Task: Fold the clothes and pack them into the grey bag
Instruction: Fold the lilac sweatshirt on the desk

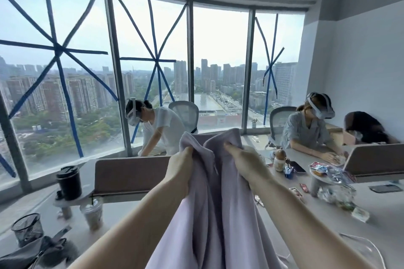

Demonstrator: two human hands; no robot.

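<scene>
A pale lilac garment (218, 203) hangs in the air in front of me, held up by its top edge above the table. My left hand (180, 167) grips the cloth at its upper left, and my right hand (244, 164) grips it at the upper right. The cloth falls in long folds between my forearms and runs out of the bottom of the view. The grey bag (32, 253) lies at the bottom left corner, partly cut off by the frame.
A pink desk divider (126, 174) stands ahead. A black tumbler (69, 182), an iced drink cup (93, 216) and a mesh pen pot (27, 228) sit at left. Snack wrappers (334, 183), a phone (385, 188) and a white cable (363, 244) lie at right. Three people work beyond.
</scene>
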